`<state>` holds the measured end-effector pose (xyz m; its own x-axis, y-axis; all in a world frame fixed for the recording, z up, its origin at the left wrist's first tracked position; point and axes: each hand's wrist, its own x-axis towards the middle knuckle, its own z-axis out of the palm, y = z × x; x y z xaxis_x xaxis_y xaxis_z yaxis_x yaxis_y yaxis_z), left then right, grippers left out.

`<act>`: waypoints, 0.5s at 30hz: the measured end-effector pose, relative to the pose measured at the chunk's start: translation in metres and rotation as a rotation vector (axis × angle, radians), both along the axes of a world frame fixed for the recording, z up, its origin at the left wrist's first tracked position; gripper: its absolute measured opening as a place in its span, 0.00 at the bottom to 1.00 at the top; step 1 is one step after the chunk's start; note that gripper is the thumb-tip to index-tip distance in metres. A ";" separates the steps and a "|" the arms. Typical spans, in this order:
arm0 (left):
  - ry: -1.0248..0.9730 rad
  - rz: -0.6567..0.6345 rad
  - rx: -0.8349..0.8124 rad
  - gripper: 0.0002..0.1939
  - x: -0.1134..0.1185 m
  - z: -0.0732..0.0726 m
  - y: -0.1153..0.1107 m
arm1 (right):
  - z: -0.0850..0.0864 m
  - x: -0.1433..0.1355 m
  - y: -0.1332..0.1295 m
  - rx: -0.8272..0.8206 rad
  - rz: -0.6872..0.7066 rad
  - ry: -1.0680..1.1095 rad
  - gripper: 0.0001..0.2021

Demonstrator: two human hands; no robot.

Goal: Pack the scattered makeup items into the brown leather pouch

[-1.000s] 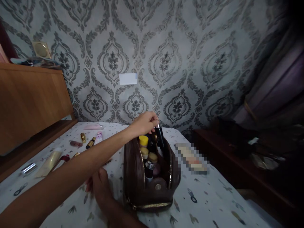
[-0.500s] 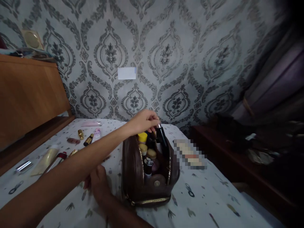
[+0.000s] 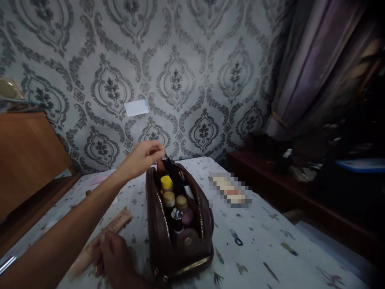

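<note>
Pinching a slim, glossy black cylinder (image 3: 172, 171) near its top with the left hand (image 3: 147, 157), at the mouth of an open brown leather bag (image 3: 157, 245); grasping a long peach plastic-looking tube (image 3: 119, 220) with the right hand (image 3: 113, 252). Expect a light, stiff, slick cylinder, slanting down rightward: hold near the top. Expect a softer tube, pointing away-right: hold mid-length.

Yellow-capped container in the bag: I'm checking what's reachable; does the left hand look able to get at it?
Likely yes: the brown bag gapes open, and the yellow cap faces up uncovered near the left hand. That hand pinches a black tube, though, so its grip would probably need freeing first.
</note>
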<state>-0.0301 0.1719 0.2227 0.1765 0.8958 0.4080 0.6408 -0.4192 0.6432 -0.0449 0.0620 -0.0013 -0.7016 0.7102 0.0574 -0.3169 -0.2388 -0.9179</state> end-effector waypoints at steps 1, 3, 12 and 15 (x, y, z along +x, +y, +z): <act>-0.007 0.014 0.007 0.11 -0.003 0.003 0.000 | 0.000 -0.001 0.001 0.008 -0.005 -0.001 0.32; -0.062 0.043 0.002 0.14 -0.009 0.009 0.001 | 0.000 -0.001 0.001 0.024 -0.011 0.002 0.32; 0.327 0.282 0.240 0.11 -0.030 0.015 0.013 | 0.006 0.000 0.000 0.003 -0.017 -0.046 0.24; 0.544 0.279 0.195 0.10 -0.021 0.010 0.018 | 0.007 0.001 0.001 0.004 -0.021 -0.058 0.22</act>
<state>-0.0514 0.1894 0.2328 0.1754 0.8566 0.4853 0.9559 -0.2661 0.1241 -0.0441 0.0628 0.0059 -0.6884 0.7250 0.0201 -0.2683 -0.2288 -0.9358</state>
